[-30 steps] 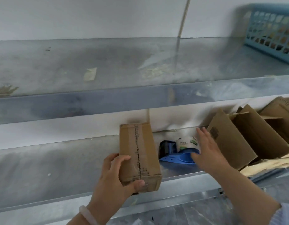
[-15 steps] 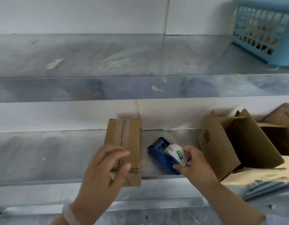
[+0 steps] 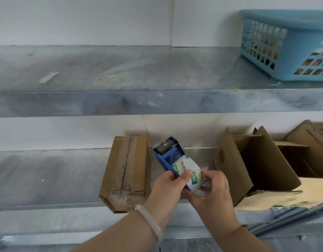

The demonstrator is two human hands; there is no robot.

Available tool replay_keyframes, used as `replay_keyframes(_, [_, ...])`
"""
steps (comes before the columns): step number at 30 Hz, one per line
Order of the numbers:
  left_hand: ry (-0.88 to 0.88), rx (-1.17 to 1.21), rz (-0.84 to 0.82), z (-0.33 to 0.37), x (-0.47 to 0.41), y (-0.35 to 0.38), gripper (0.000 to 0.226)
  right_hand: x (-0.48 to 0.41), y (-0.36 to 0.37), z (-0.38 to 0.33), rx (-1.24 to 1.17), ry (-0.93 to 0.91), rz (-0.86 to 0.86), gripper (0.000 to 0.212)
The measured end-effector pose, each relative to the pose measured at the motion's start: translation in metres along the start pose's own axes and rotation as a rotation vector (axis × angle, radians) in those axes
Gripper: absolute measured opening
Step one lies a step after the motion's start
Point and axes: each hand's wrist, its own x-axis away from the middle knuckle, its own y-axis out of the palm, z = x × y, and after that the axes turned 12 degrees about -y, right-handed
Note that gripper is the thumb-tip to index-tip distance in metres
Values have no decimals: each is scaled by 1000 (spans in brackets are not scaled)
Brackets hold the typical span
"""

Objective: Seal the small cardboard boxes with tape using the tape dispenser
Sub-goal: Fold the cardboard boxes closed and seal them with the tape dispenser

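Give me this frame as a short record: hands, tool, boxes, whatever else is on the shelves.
left hand: grips tape dispenser, thumb on its roll
right hand: holds tape dispenser from the right
tape dispenser: blue, white roll, cutter end pointing away
closed box: seam taped, on lower shelf, left of dispenser, untouched
open boxes: flaps up, lower shelf, right of hands
basket: blue, upper shelf, far right

Holding both bare forearms angled in from the near edge, gripping a blue plastic tape dispenser (image 3: 169, 157) in the left hand (image 3: 166, 188), thumb laid over it, a pale pink bangle (image 3: 150, 222) on that wrist, and cupping its right side with the right hand (image 3: 216, 194), fingers curled.
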Motion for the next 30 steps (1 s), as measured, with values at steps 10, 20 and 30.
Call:
replay_keyframes(10, [159,5,-173,27,19,-31,31,-51,-39,-18,-340,234,-21,31])
replay_keyframes(20, [140,305,-446,31,17,-58,39,-61,-32,-26,-1480,861,-222,44])
replay_keyframes(30, [-113,351,-585,12,17,-59,38,-59,-24,-16,-1579,697,-273,61])
